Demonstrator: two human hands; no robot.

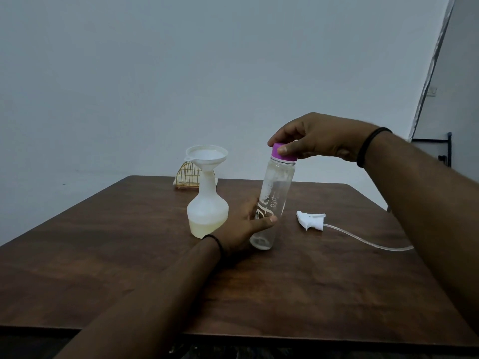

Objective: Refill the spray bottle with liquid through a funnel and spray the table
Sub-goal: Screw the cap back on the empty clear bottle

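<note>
A white spray bottle stands on the brown wooden table with a white funnel in its neck and pale yellowish liquid in its bottom part. To its right a clear, nearly empty bottle leans slightly, its base on the table. My left hand grips the lower body of this clear bottle. My right hand holds the bottle's purple cap from above, fingers and thumb curled round it. The white spray head with its clear tube lies on the table further right.
A small gold wire holder stands at the table's far edge behind the spray bottle. A plain wall rises behind the table. A dark metal frame shows at the right edge.
</note>
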